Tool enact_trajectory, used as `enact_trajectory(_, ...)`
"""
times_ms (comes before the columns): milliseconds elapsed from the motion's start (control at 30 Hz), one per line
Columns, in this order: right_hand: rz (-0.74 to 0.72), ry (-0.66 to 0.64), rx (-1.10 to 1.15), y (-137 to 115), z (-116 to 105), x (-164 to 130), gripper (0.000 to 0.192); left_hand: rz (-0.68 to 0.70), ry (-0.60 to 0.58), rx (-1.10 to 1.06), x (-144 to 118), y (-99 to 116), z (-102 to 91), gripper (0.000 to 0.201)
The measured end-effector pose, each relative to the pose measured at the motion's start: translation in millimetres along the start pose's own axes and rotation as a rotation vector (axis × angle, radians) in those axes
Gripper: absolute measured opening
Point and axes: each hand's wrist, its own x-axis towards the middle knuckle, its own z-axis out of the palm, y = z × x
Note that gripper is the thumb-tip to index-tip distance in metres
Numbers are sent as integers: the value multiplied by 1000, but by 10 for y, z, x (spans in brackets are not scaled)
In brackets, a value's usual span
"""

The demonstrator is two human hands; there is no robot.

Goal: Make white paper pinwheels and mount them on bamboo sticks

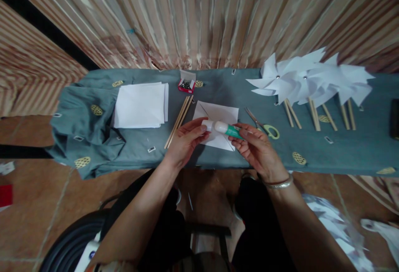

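Note:
My right hand (pixel 258 147) is closed around a green and white glue stick (pixel 230 130), its white end pointing left. Between the fingertips of my left hand (pixel 190 139) is a small white cap (pixel 207 125), close to the end of the glue stick. Under both hands lies a square sheet of white paper (pixel 218 112) with slits running in from its corners; its middle is partly hidden. Wooden sticks (pixel 179 120) lie just left of the sheet. Scissors (pixel 271 131) with pale green handles rest beside my right hand.
A stack of white paper (pixel 140 106) lies on the left of the cloth-covered table (pixel 311 147). A small red box (pixel 187 82) of metal pins stands at the back. Several white paper pinwheels (pixel 311 77) on sticks overlap at the right. A curtain (pixel 202 18) hangs behind.

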Motion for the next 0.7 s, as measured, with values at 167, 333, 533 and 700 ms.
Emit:
enact_trajectory(167, -4, 27, -16, -13, 25, 0, 23, 26, -2, 21, 4, -13, 2, 31)
enact_trajectory(333, 12, 43, -30, -42, 59, -15, 28, 50, -2, 44, 3, -19, -3, 31)
enact_trajectory(533, -10, 51, -79, -36, 64, -28, 27, 87, 3, 100, -4, -32, -6, 32)
enact_trajectory(700, -38, 34, -146, -5, 56, -25, 28, 143, -1, 178, -1, -41, -10, 32)
